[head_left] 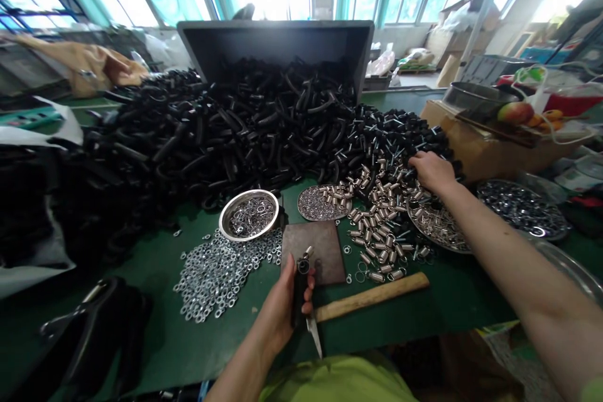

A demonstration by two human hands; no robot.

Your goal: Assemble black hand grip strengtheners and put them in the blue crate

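Observation:
My left hand (287, 298) is wrapped round a black handle (300, 292), held upright over the near edge of a flat metal plate (325, 245). A small coil spring (308, 251) shows at the handle's top end. Below my fingers a pointed metal piece (315, 336) sticks out; whether it belongs to the handle I cannot tell. My right hand (433, 173) reaches to the far right, fingers bent together at a heap of black-headed bolts (400, 132). What its fingertips pinch is hidden. Loose coil springs (377, 220) lie just left of it.
A wooden hammer handle (372, 296) lies near the front. Metal rings (211, 276) spread beside a steel bowl (224, 226). Small parts fill dishes (464, 250) under my right forearm. Black handles (235, 132) spill from a grey bin (276, 25). A cardboard box (494, 157) stands right.

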